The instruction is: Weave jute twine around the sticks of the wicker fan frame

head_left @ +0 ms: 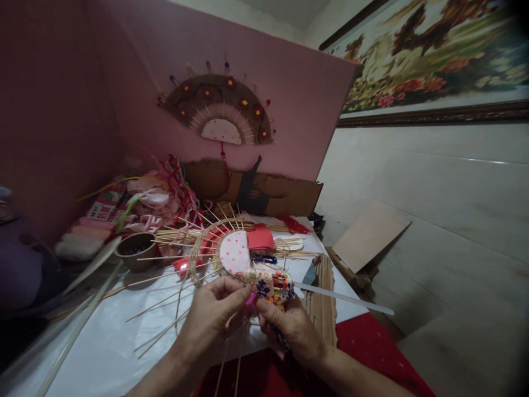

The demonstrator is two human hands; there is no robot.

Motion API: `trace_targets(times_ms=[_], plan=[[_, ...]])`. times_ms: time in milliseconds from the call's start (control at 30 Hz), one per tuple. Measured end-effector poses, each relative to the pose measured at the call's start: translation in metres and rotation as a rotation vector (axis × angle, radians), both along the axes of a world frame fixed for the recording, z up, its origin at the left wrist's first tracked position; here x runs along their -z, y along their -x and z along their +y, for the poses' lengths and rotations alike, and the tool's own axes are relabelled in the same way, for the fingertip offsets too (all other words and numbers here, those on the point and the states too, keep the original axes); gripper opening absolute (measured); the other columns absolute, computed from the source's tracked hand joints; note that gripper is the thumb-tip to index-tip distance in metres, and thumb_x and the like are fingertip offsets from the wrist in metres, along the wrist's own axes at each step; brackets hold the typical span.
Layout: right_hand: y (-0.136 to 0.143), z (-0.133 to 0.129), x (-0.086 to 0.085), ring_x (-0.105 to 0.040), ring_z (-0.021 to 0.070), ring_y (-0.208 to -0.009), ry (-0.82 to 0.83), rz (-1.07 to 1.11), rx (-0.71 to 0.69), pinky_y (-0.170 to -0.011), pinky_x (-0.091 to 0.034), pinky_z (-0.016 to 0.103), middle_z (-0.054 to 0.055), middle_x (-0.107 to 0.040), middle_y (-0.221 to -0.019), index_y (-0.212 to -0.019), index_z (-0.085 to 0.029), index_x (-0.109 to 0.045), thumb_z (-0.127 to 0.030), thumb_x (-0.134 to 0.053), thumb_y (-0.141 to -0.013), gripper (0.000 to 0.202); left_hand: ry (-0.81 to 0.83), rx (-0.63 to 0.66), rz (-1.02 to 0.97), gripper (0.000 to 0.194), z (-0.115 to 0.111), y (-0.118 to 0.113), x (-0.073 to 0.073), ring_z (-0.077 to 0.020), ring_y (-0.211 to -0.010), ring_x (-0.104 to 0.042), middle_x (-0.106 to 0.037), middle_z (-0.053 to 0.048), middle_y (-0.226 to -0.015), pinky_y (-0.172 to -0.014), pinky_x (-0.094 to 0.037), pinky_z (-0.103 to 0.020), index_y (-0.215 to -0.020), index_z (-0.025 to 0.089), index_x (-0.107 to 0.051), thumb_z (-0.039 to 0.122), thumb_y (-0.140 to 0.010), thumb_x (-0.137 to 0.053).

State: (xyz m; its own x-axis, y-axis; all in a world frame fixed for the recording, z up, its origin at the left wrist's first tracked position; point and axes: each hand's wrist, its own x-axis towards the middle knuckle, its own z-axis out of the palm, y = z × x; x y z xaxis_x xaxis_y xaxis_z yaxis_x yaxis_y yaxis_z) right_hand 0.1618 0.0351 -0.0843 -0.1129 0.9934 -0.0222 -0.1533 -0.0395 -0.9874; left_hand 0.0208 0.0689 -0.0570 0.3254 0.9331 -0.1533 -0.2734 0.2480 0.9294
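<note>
My right hand is closed around a flower-patterned hot glue gun, a long translucent glue stick jutting from its back to the right. The gun's front end points left, over the lower edge of a half-made fan. That fan has a white, red-dotted half-round centre, thin bamboo sticks spreading leftward and twine woven across them. Just below the centre, my left hand is closed in a pinch; what its fingertips hold is hidden. Strands of twine hang down between my hands.
A finished fan hangs on the pink board. Behind my work lie bamboo sticks, red paper and a heap of ribbons. A brown bowl stands left; corrugated cardboard lies right.
</note>
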Motion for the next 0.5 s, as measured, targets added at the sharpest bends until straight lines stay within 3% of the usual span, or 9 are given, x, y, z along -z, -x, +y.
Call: trace_targets(times_ms=[200,333,500], plan=[[0.002,-0.001,0.0,-0.036,0.0016,-0.028,-0.007,0.01,0.018,-0.024,-0.03,0.014,-0.006,-0.048,-0.049,-0.07,-0.012,-0.053,-0.048,-0.062,-0.072,0.037,0.083,-0.03,-0.041,0.024,-0.002,0.0,0.003,-0.0015,-0.026,-0.032,-0.052,0.005,-0.038,-0.03,-0.017,-0.014,-0.055,0.016,-0.053,0.027,-0.059,-0.073],[0.003,0.0,-0.002,-0.035,0.0018,-0.025,0.004,-0.002,0.008,-0.024,-0.027,0.014,-0.007,-0.045,-0.044,-0.067,-0.013,-0.051,-0.049,-0.06,-0.074,0.038,0.137,-0.056,-0.079,0.018,0.001,0.001,0.008,-0.0042,-0.035,-0.046,-0.057,0.002,-0.044,-0.035,-0.027,-0.013,-0.056,0.015,-0.054,0.019,-0.059,-0.071],[0.004,0.0,0.001,-0.034,0.002,-0.025,-0.003,-0.023,0.021,-0.024,-0.027,0.014,-0.007,-0.044,-0.045,-0.067,-0.013,-0.052,-0.049,-0.058,-0.075,0.038,0.202,0.014,-0.233,0.016,0.002,0.002,0.011,-0.0092,-0.046,-0.057,-0.064,-0.002,-0.052,-0.047,-0.041,-0.017,-0.064,0.014,-0.058,0.017,-0.058,-0.072]])
